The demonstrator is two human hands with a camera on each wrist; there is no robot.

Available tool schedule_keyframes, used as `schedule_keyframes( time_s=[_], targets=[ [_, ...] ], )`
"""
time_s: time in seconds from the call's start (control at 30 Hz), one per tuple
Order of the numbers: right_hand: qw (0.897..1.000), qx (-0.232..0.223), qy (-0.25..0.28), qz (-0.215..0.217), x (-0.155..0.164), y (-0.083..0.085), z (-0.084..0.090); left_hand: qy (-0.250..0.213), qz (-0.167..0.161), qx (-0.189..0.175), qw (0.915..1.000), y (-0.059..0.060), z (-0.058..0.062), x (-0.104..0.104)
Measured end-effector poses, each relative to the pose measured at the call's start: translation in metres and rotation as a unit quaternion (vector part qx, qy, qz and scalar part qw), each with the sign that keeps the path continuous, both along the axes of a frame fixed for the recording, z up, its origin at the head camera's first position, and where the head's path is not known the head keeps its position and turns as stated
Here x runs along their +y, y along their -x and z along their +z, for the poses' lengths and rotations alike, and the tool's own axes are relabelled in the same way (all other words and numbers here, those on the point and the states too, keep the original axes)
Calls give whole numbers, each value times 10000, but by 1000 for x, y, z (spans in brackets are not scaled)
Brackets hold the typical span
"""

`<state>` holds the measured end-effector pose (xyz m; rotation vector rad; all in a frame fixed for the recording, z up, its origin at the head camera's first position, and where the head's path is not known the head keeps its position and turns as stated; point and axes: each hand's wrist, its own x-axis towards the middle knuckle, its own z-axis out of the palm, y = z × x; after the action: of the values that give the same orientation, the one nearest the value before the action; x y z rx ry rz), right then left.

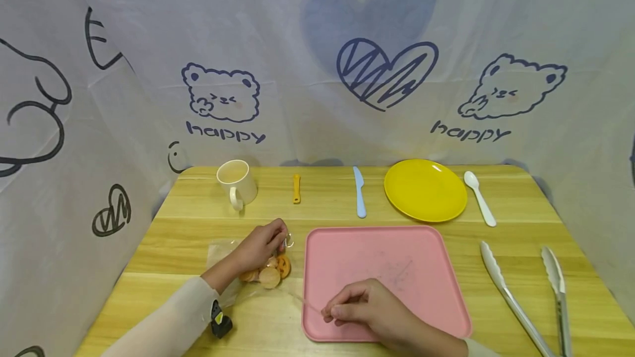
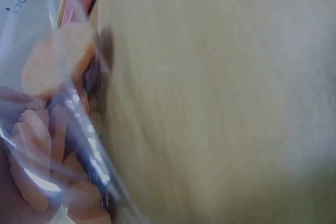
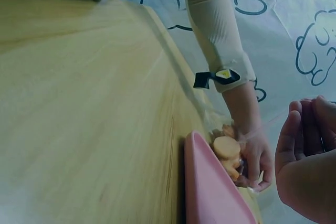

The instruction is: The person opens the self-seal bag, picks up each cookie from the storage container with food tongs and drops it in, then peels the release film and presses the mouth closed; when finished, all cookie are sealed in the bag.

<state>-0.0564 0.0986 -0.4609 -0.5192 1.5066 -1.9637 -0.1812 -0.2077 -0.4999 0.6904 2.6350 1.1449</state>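
Observation:
A clear plastic bag (image 1: 220, 251) lies on the table left of the pink tray (image 1: 382, 252). Inside it are several round biscuits (image 1: 270, 277), one with a face-like pattern. My left hand (image 1: 257, 247) pinches the bag near its far right edge, fingers curled beside the biscuits. Over the near part of the tray, my right hand (image 1: 367, 307) pinches the end of a thin strip of clear plastic stretched from the bag. In the left wrist view, a biscuit (image 2: 58, 59) shows through shiny film. The right wrist view shows the right fingers drawn together.
Behind stand a cream mug (image 1: 238, 183), a small orange-yellow handle-like piece (image 1: 296, 189), a pale blue knife (image 1: 359, 191), a yellow plate (image 1: 425, 190) and a white spoon (image 1: 480, 198). Metal tongs (image 1: 511, 296) lie spread at the right. Printed cloth (image 1: 307, 109) hangs around the table.

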Motion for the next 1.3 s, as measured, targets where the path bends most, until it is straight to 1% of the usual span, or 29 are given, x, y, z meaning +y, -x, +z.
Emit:
schedule_keyframes(
  time_s=[0.2, 0.37, 0.47, 0.53, 0.6, 0.7, 0.77, 0.87, 0.9, 1.0, 1.03, 1.1, 1.13, 1.2, 1.3],
  targets=[
    [9995, 226, 178, 138, 9, -4, 4, -7, -29, 19, 10000, 1, 1, 1],
    [9992, 321, 218, 9, 27, -4, 8, -23, -41, 47, 10000, 1, 2, 2],
    [9987, 454, 233, -86, 45, -3, 9, -20, -33, 67, 10000, 2, 2, 2],
    [9975, 661, 170, -203, 60, -2, 10, -10, -28, 81, 10000, 2, 2, 2],
    [9958, 837, -5, -379, 77, -1, 13, -12, -25, 82, 10000, 2, 2, 2],
    [9911, 1024, -434, -732, 108, -1, 16, -39, -26, 63, 10000, 2, 2, 2],
    [9880, 940, -806, -921, 131, -1, 17, -64, -38, 42, 10000, 1, 1, 2],
    [9818, 828, -1263, -1154, 169, 0, 14, -72, -61, 27, 10000, 1, 1, 2],
    [9807, 780, -1332, -1202, 182, 1, 12, -69, -63, 26, 10000, 1, 1, 2],
    [9720, 670, -1734, -1434, 218, 5, 7, -55, -49, 17, 10000, 1, 0, 2],
    [9687, 607, -1897, -1485, 228, 6, 6, -56, -39, 10, 10000, 1, 0, 2],
    [9585, 464, -2317, -1594, 247, 11, 4, -66, -27, -19, 10000, 1, 0, 1],
    [9490, 377, -2647, -1668, 255, 12, 5, -75, -23, -35, 10000, 1, 0, 1],
    [9258, 296, -3312, -1799, 265, 17, 6, -76, -19, -49, 10000, 1, -1, 1],
    [8816, 413, -4279, -1948, 271, 23, 7, -68, -26, -43, 10000, 1, -1, 1]
  ],
)
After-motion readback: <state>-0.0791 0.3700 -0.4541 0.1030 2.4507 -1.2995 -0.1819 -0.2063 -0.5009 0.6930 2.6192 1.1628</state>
